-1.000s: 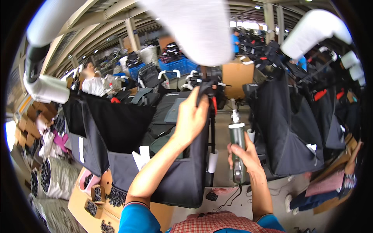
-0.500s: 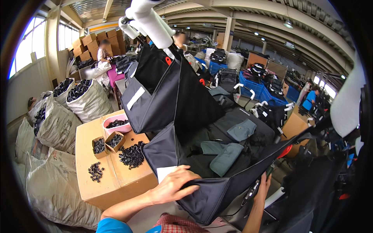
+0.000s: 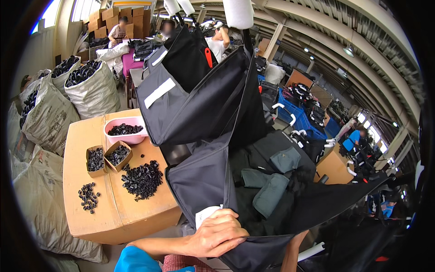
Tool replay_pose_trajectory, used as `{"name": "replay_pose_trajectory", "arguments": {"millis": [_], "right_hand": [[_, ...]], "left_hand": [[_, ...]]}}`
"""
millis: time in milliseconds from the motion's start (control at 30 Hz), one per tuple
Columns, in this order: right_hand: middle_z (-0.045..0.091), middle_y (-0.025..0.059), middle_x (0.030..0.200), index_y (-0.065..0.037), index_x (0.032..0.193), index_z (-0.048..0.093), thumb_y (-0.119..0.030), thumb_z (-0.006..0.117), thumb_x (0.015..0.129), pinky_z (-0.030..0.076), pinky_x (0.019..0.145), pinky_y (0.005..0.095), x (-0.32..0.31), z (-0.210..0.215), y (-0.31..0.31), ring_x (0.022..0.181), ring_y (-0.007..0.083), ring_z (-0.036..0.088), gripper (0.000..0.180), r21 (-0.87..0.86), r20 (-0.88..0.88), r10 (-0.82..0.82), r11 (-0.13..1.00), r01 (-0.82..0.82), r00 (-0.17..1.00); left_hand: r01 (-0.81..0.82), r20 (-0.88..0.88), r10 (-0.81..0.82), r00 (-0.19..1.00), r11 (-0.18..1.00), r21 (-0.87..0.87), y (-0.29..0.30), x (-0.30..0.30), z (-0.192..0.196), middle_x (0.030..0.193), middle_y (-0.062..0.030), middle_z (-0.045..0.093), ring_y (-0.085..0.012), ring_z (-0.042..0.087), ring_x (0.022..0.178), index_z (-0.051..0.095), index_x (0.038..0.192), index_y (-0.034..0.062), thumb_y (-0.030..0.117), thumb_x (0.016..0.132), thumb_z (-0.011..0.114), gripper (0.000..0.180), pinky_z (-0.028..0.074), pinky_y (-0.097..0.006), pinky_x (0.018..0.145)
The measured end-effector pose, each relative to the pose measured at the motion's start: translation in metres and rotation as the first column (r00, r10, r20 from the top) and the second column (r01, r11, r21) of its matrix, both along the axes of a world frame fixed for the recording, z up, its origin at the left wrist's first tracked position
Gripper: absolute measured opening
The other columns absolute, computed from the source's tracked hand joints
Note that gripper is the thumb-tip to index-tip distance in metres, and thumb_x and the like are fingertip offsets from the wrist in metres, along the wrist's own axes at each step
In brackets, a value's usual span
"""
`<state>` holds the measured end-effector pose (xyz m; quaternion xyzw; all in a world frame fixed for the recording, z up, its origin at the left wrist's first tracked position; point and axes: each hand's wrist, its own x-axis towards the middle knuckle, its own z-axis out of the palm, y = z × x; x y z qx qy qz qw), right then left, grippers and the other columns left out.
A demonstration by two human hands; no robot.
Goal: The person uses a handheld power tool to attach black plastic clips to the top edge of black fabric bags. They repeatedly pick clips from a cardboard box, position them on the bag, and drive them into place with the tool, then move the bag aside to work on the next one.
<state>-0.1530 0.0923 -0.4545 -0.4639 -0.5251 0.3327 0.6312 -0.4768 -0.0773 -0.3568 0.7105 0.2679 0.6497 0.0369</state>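
A large black fabric body (image 3: 199, 118), like that of a stroller or wagon, stands before me, its sides folded into panels. My left hand (image 3: 220, 233) is closed on the near upper edge of the fabric, beside a white label (image 3: 206, 215). My right hand (image 3: 298, 239) is behind the near side panel; its fingers are hidden by the fabric. Inside the body lie dark grey-green padded pieces (image 3: 271, 196). A red tab (image 3: 208, 57) shows on the far panel, and white foam (image 3: 239, 13) wraps the tube above it.
At left stands a cardboard box (image 3: 149, 218) bearing loose black plastic parts (image 3: 142, 180), small cartons (image 3: 95, 168) and a pink tub (image 3: 143, 132). Woven sacks (image 3: 97, 97) of black rings stand beyond. Blue crates (image 3: 293, 113) and other people (image 3: 352, 140) are farther off.
The view has shifted, and the fabric body appears more upright. My left hand has closed more tightly on the fabric edge. My right hand's fingers, partly visible before, have gone behind the panel.
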Motion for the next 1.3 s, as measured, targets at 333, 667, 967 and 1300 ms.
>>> {"name": "replay_pose_trajectory", "arguments": {"millis": [333,667,967,1300], "right_hand": [[0.059,0.0047,0.099,-0.007,0.130,0.039,-0.003,0.055,0.091,0.048,0.066,0.0245,-0.161,0.019,0.064,0.078,0.0110,0.056,0.042,0.001,-0.235,0.130,0.991,-0.133,0.963],[0.057,0.0062,0.080,-0.011,0.109,0.041,-0.015,0.069,0.084,0.046,0.043,0.0269,-0.346,0.037,0.131,0.053,0.0130,0.052,0.038,-0.101,-0.306,0.212,0.962,-0.253,0.928],[0.037,0.0209,0.143,0.003,0.146,0.020,-0.022,0.077,0.078,0.039,0.101,0.0346,-0.355,0.018,0.126,0.118,0.0233,0.047,0.092,-0.033,-0.372,0.319,0.934,-0.355,0.872],[0.058,0.0116,0.105,-0.009,0.137,0.041,-0.018,0.053,0.093,0.058,0.063,0.0327,-0.003,-0.121,-0.168,0.090,0.0248,0.067,0.046,-0.592,-0.701,-0.211,0.705,-0.392,0.681]], "left_hand": [[-0.300,-0.115,0.297,0.948,0.954,-0.011,0.069,-0.143,0.012,0.079,-0.0087,0.064,-0.0230,0.061,0.073,0.064,0.088,-0.0004,-0.002,0.076,0.067,0.013,0.048,-0.039,0.083],[-0.654,-0.144,0.638,0.756,0.743,-0.143,0.139,-0.299,0.000,0.092,-0.0109,0.065,-0.0309,0.059,0.097,0.064,0.093,0.0017,0.003,0.082,0.062,0.011,0.041,-0.040,0.096],[-0.645,-0.117,0.640,0.759,0.716,-0.267,0.165,-0.343,0.002,0.110,-0.0137,0.062,-0.0276,0.057,0.107,0.059,0.111,-0.0014,0.012,0.092,0.051,0.025,0.040,-0.036,0.097],[-0.590,0.267,0.661,0.701,0.748,-0.303,0.116,-0.058,0.034,0.108,-0.0182,0.061,-0.0291,0.060,0.097,0.063,0.104,0.0023,0.031,0.097,0.042,0.037,0.049,-0.042,0.084]]}}
